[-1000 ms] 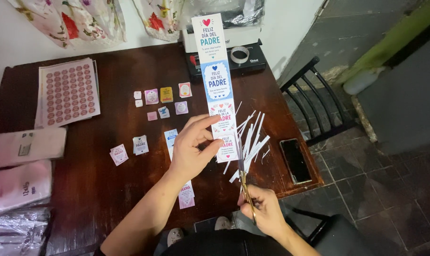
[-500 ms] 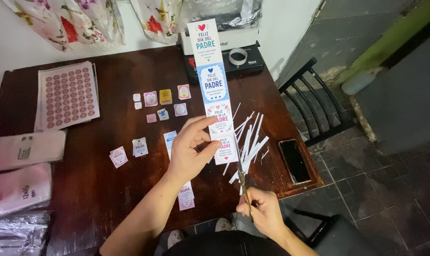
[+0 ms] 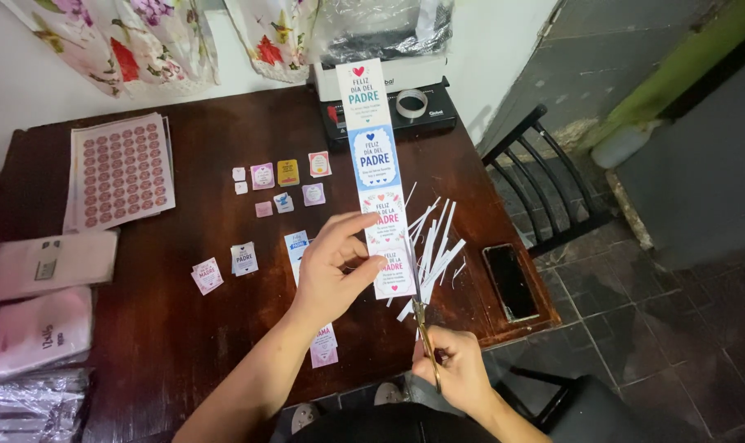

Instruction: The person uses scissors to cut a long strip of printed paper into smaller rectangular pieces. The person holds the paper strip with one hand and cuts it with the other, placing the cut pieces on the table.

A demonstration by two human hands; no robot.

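My left hand (image 3: 333,262) pinches a long white paper strip (image 3: 372,156) of printed labels near its lower end, holding it up over the dark wooden table (image 3: 184,328). My right hand (image 3: 454,369) grips gold-handled scissors (image 3: 422,316), whose blades point up along the strip's lower right edge. Thin white paper offcuts (image 3: 438,246) lie on the table just right of the strip.
Small cut stickers (image 3: 286,176) lie mid-table, a sheet of round stickers (image 3: 120,171) at back left, and white packets (image 3: 44,262) at the left edge. A black phone (image 3: 512,281) rests near the right edge, a tape roll (image 3: 411,103) on a machine behind. A black chair (image 3: 545,197) stands right.
The strip has been lowered a little and shifted slightly left in my left hand. The scissors have moved up along its right edge.
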